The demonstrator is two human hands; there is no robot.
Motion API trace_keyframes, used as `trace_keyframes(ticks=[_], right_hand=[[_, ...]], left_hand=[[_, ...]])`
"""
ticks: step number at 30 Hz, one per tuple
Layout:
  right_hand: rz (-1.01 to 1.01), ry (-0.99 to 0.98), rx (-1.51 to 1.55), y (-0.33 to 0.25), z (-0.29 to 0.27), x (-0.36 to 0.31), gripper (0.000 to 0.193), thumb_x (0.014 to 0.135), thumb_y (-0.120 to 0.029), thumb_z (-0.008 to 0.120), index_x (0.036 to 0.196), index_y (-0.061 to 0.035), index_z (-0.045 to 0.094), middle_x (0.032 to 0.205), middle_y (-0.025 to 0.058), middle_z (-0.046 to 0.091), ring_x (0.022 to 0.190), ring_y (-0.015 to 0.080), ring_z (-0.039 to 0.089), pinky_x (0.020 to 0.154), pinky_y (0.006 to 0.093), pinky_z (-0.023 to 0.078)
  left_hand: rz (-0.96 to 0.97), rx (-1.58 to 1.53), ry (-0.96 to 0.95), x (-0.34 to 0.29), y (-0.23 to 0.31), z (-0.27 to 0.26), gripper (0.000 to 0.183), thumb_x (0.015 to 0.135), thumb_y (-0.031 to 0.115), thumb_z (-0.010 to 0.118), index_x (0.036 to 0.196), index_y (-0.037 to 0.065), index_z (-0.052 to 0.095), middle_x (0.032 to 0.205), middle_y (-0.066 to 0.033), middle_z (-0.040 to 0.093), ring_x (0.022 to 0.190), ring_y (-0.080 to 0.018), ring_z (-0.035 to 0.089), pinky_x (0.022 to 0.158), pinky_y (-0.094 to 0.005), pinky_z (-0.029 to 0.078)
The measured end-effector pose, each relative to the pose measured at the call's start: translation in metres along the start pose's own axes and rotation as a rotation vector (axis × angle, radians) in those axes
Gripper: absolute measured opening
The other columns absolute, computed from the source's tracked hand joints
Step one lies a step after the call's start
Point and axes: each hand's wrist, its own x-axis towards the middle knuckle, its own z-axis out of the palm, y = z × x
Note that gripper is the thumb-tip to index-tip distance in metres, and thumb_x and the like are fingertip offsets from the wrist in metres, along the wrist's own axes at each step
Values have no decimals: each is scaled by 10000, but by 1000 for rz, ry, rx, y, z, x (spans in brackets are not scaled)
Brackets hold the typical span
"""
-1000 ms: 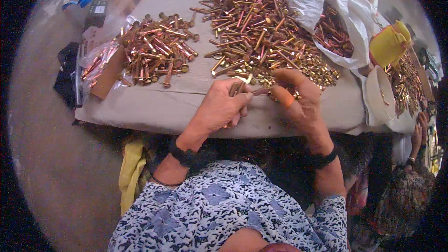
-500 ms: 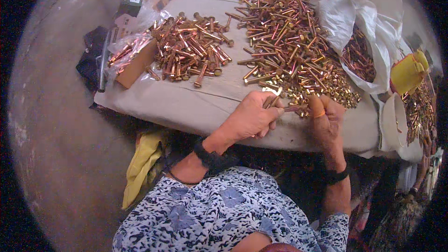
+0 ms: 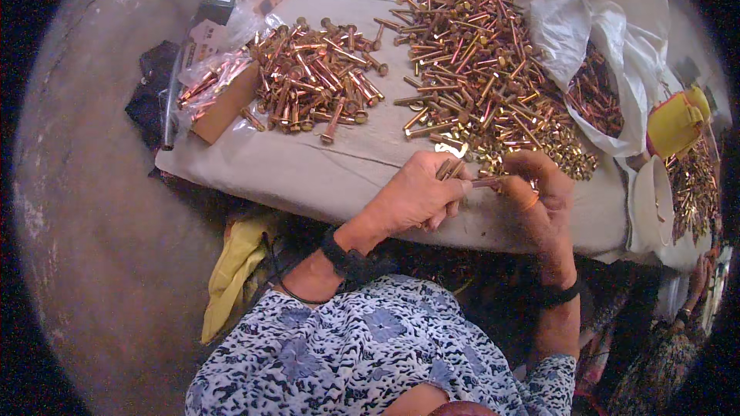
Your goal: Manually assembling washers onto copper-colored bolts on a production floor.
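Note:
My left hand (image 3: 410,194) is closed around a few brass-coloured bolts (image 3: 449,170), one of which, a long bolt (image 3: 486,182), points out to the right. At that bolt's far end, the fingers of my right hand (image 3: 546,194) are pinched, with an orange band on one finger. Whether a nut sits between those fingers is hidden. Just beyond both hands lies a spread of small golden nuts (image 3: 572,156), and behind it a large heap of bolts (image 3: 470,54). A smaller heap of bolts (image 3: 316,81) lies to the left.
The padded, cloth-covered table (image 3: 308,177) carries an open cardboard box (image 3: 225,105) with bagged bolts at left. At right are a white sack (image 3: 563,35) holding bolts, a yellow container (image 3: 678,122) and more hardware (image 3: 687,200). A yellow sack (image 3: 237,273) hangs below the front edge.
My right hand has turned at the bolt's end, its fingers shifting and curling closer over it. My left hand keeps its hold in nearly the same place.

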Motion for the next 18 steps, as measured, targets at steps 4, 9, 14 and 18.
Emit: trace_keyframes(ticks=[4,9,14,18], right_hand=[[-121,-156,-71,-1,-7,2,163,815,-155,578,773,1,599,656,86,575,614,167,551,565,299,436],[187,-204,-150,5,-17,-1,134,788,-129,584,826,-1,587,759,76,589,701,163,558,634,283,440],[-97,-125,62,1,-8,0,135,782,-118,584,843,3,585,742,105,594,677,197,572,618,301,451],[-90,-215,-14,-4,-11,1,134,783,-115,586,846,3,583,737,106,589,676,192,572,615,298,451]], left_hand=[[22,35,-17,1,-4,-3,136,824,146,564,891,28,547,578,-34,549,344,-58,418,325,-207,317],[16,-6,-43,-1,-3,1,144,827,145,567,896,20,544,584,-40,559,344,-60,423,323,-206,318],[11,-28,-34,0,-6,-3,153,825,145,570,907,20,540,578,-37,556,340,-60,420,319,-204,315],[17,-65,-54,0,-8,-6,163,826,148,571,920,19,539,580,-36,557,336,-61,419,315,-203,312]])
